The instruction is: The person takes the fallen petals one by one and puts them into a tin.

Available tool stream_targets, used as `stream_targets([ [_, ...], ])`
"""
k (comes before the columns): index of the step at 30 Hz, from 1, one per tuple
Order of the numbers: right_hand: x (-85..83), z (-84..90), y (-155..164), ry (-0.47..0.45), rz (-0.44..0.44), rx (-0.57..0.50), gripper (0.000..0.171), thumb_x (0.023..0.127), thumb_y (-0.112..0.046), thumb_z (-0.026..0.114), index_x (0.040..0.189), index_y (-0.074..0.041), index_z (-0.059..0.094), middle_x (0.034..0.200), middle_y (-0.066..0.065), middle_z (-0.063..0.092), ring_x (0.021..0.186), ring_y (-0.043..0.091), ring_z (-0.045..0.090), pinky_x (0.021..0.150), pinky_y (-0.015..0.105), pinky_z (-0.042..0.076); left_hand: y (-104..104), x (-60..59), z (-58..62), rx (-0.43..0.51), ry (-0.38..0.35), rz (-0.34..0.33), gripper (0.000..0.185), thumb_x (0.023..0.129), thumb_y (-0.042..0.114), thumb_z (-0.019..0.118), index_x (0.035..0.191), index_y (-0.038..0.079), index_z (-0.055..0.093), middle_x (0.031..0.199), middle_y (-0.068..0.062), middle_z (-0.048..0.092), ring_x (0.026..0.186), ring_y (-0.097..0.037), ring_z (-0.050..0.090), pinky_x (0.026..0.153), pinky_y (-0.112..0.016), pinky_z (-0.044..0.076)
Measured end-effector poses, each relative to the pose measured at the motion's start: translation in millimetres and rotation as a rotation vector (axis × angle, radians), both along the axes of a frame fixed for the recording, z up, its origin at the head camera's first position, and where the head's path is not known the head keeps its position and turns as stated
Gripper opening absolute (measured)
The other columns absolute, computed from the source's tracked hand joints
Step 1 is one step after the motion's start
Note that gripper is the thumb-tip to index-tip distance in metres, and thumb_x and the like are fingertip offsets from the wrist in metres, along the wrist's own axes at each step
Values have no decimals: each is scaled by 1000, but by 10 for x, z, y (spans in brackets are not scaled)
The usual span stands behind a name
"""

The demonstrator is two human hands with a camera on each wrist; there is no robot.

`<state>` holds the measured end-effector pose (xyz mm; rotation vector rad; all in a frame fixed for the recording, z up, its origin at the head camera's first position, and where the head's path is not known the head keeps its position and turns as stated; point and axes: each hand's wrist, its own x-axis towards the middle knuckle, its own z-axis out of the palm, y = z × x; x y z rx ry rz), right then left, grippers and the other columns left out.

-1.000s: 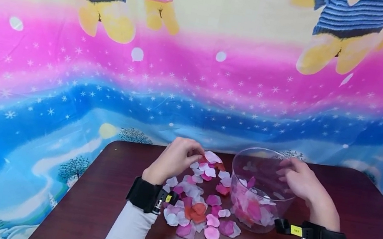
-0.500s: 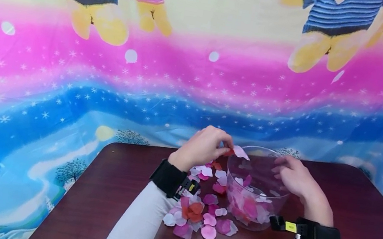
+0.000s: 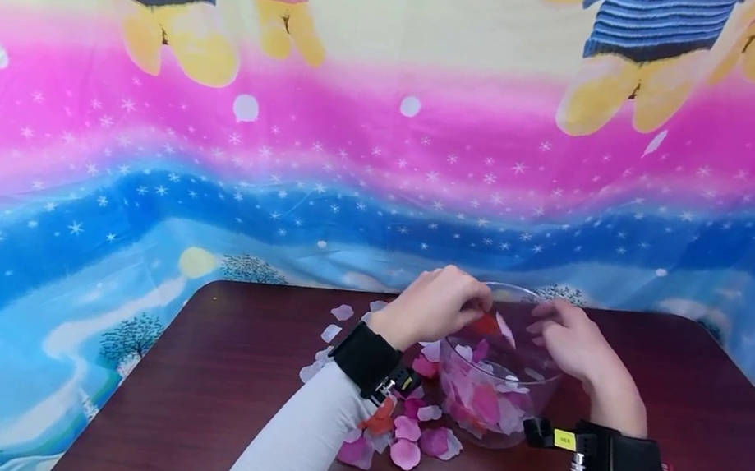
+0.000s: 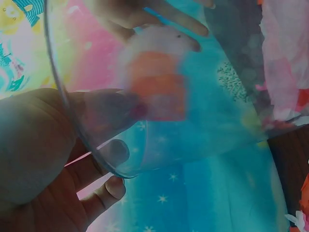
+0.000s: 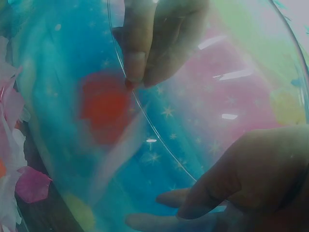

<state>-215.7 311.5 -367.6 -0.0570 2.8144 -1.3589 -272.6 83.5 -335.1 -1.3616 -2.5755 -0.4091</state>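
Pinching a red petal (image 3: 485, 324) and a pale pink petal (image 3: 505, 332) together, our left hand (image 3: 433, 303) hangs at the left side of the mouth of a clear tub (image 3: 545, 397). Its grip is closed between thumb and fingertip, with both petals jutting out past the fingertips toward the middle of the tub, above the heap of tub petals (image 3: 484, 403) inside. The two wrist views blur the pinched pair, though we can make out the red one and the paler one overlapping. In the left wrist view, our other left fingers bend close to the tub's rim.

Our right hand (image 3: 577, 344) is at the opposite side of the rim, its grip loose, fingers reaching out over the mouth with little bend and no petal in them; whether they touch the plastic we cannot tell.

The tub stands upright on a dark reddish-brown bench (image 3: 206, 407), filled partway with pink, magenta and white petals. Just left of it, loose petals (image 3: 404, 453) in pink, magenta, white and orange-red lie scattered, some hidden beneath our left forearm. We wear white sleeves (image 3: 297, 447) and a black strap (image 3: 364, 358) on each wrist. Behind the bench hangs a printed backdrop (image 3: 391, 154) with bears and snowflakes.
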Motion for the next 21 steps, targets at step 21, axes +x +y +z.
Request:
stream_targets([
  [21,-5,13,-15,-25,10,-18,39,105,-7,30,137,12,42,134,37,55,122,53,55,79,47,57,-797,-214,-209,171,-81,134,17,97,13,72,114,16,76,112,1,73,91,-13,65,79,-28,53],
])
